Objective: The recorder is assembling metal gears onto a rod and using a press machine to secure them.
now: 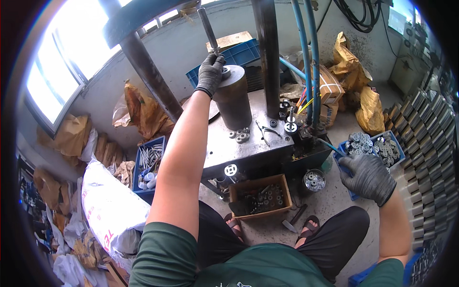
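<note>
My left hand (209,75), in a grey glove, reaches to the top of a thick metal cylinder (234,107). Its fingers are closed round the lower end of a metal shaft (207,27), which stands up at a slight tilt. Beside those fingers, a dark ring (225,72) sits on the cylinder's top face. My right hand (369,178), also gloved, is closed on the end of a blue lever (331,146) at the right of the press table (222,155). Several small bearing-like rings (242,136) and a pair of pliers (267,130) lie at the cylinder's foot.
Dark press columns (266,57) and blue hoses (306,62) rise round the table. Below are a carton of dark parts (260,215), a hammer (294,219) and a tin of rings (313,181). Blue bins (400,152) stand right, a white sack (112,205) left.
</note>
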Demonstrator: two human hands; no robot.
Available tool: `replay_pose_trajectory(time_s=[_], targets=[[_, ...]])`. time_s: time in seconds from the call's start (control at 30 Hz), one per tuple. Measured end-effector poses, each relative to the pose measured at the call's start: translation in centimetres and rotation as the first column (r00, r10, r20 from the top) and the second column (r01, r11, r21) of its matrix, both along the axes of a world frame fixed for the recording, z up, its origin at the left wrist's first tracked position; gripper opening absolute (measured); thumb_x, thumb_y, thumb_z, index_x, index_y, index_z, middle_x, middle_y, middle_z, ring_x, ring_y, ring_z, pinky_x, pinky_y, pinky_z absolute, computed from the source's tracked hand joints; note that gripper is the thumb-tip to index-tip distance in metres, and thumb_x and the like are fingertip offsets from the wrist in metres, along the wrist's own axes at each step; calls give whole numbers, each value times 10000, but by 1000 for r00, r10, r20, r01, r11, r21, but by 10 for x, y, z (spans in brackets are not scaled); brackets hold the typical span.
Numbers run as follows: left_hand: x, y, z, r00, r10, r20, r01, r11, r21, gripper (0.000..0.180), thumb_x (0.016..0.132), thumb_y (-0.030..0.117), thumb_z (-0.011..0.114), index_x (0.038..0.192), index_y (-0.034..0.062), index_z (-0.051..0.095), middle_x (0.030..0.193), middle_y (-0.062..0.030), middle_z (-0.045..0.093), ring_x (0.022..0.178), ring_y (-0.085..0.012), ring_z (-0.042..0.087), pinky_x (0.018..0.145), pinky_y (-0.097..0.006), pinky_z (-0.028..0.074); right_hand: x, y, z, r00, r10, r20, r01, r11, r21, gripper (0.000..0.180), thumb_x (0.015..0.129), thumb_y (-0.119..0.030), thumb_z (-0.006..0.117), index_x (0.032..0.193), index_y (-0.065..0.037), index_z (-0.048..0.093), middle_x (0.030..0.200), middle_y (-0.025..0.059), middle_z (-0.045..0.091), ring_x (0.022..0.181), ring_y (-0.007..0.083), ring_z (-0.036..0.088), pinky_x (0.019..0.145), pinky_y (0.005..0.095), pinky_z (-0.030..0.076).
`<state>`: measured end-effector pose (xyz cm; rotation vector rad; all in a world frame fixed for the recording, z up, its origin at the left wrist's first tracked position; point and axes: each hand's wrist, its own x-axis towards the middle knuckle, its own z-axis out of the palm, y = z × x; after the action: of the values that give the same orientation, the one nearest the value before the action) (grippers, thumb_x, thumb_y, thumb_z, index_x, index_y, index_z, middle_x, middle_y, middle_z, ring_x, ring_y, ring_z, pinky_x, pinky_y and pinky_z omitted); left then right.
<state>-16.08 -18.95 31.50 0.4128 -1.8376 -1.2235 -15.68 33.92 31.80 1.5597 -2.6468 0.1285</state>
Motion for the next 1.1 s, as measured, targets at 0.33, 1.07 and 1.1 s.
replay_pose_trajectory(time_s=[0.33,1.07,1.1], targets=[[2,-7,-2,1000,-16,7,15,999,43,161,1053,198,604,1069,53,672,846,-24,648,729,-107,594,685,-273,576,34,43,-67,986,-111,126,113,993,-14,156,820,-187,662,787,-37,688,789,193,666,759,383,689,728,485,565],[-8,-16,-12,998,61,15,-59,991,-122,236,1012,251,622,1080,36,694,847,-102,709,779,-208,659,770,-349,519,43,42,-75,983,-173,65,182,969,-169,156,827,-182,697,755,-56,639,740,184,638,718,395,653,658,493,523],[-8,-15,-12,998,61,16,-58,991,-120,236,1012,251,622,1080,36,694,847,-102,709,779,-208,659,770,-349,519,43,42,-75,982,-178,61,186,966,-179,150,825,-177,697,756,-56,640,735,186,636,715,396,651,659,493,522]])
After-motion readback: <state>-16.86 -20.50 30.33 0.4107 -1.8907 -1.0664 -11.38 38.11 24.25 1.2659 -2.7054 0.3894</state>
